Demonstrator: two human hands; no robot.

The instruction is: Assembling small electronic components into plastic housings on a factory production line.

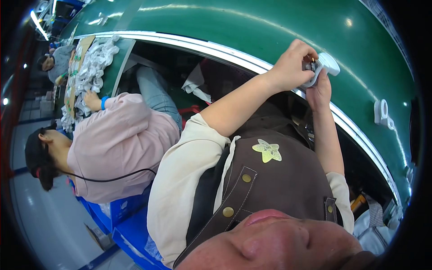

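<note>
Observed the left hand [292, 65] at upper right of the frame, reaching over the table's near edge with thumb and fingertips brought close about a small dark piece [313, 64]. Rated the left grip narrow; cannot tell whether pinching the small dark piece or merely touching it. Found the right hand [320, 93] just below, closed on the underside of a white plastic part [331, 64], with the thumb laid against it. Located the white plastic part at upper right, held up over the edge of the green table [252, 27], with a broad rounded end toward the right and the small dark piece at its left side. Noted a second white part [377, 113], ring-shaped at one end, lying on the table at far right, well apart from both hands.

Recorded at left a co-worker in a pink top [117, 148] and dark cap [38, 150], seated with one hand at a heap of white parts [96, 63]. Noted also a brown apron [288, 180] with a yellow star sticker [268, 150] at centre, and blue crates [128, 211] at lower left.
</note>
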